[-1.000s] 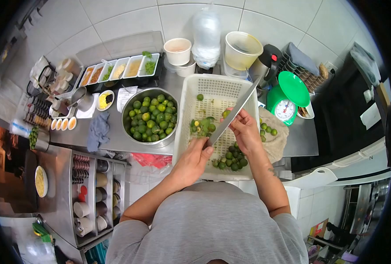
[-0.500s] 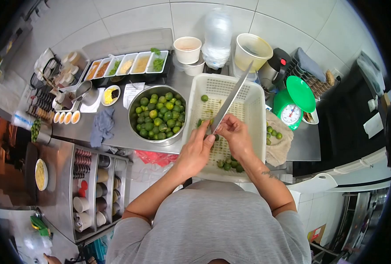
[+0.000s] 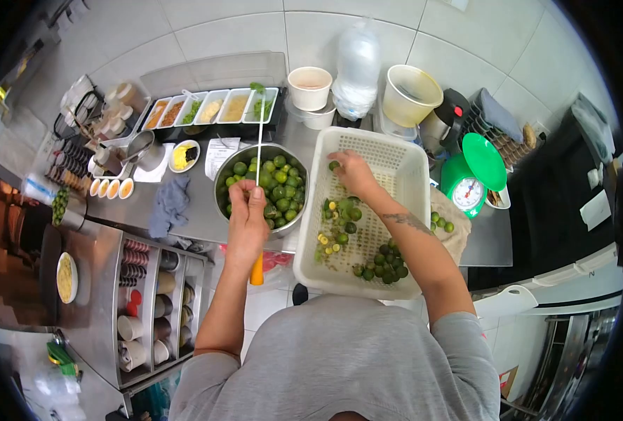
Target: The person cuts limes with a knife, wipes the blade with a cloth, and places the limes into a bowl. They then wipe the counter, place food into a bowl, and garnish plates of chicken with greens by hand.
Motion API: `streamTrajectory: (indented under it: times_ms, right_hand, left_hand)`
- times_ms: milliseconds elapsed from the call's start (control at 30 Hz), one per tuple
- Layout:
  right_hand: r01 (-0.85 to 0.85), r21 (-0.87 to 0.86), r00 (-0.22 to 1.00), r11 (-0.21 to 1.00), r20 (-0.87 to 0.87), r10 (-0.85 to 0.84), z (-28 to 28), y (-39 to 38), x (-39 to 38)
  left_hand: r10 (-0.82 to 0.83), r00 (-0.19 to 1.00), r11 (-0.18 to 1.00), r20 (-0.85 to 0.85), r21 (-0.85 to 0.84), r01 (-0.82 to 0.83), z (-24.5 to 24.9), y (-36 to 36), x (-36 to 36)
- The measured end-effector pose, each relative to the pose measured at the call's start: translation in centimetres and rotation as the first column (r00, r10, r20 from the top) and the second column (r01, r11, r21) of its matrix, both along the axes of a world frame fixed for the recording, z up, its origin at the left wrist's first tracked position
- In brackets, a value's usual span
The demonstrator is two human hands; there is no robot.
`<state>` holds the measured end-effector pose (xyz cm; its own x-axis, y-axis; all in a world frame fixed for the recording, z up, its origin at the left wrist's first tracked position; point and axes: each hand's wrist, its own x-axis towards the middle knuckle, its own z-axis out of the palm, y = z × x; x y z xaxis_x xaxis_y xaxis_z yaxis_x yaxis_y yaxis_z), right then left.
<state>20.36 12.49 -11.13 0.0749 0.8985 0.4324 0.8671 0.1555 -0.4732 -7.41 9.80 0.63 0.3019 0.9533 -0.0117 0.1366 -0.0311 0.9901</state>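
Observation:
My left hand (image 3: 247, 228) grips a knife by its orange handle (image 3: 257, 272), blade pointing away from me. It is over the near side of a metal bowl (image 3: 292, 223) full of small green limes (image 3: 280, 188). My right hand (image 3: 357, 174) reaches into the far left part of a white perforated basket (image 3: 425, 168), its fingers closed around a lime (image 3: 335, 165). Trimmed bits with yellow cut faces (image 3: 330, 223) and some limes lie along the basket's left side. More dark green limes (image 3: 382, 265) are heaped in its near right corner.
A green scale (image 3: 471, 186) and a beige cloth (image 3: 459, 224) with limes are to the right. Behind are tubs (image 3: 309, 88) and a tray of condiments (image 3: 213, 109). A blue cloth (image 3: 170, 207) lies left of the bowl.
My hands have moved apart: the left one went left over the bowl with the knife turned upright in view, while the right went to the basket's far left and closed around a lime.

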Motion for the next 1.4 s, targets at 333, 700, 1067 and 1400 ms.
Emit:
streamTrajectory:
  times_ms: [333,700,1067,1400]
  right_hand:
    - [-0.357,-0.156,-0.056,0.921,-0.98,-0.188,5.9,-4.4,-0.9]
    - [-0.246,-0.044,-0.087,0.968,-0.994,-0.067,8.0,-11.9,-4.5]
    - [-0.032,-0.016,-0.05,0.999,-0.999,-0.018,8.3,-13.8,-4.0]
    - [0.034,0.011,0.147,0.999,-0.989,0.006,8.6,-13.0,-6.7]
  left_hand:
    - [-0.27,0.951,0.948,0.152,-0.13,0.29,-0.2,-2.6,0.6]
    - [-0.533,0.82,0.804,0.209,-0.176,0.568,-0.7,-4.5,5.5]
    - [-0.45,0.848,0.837,-0.28,0.201,0.51,-2.2,-6.4,4.2]
    - [-0.363,0.835,0.877,-0.413,0.152,0.457,0.1,-7.3,4.3]
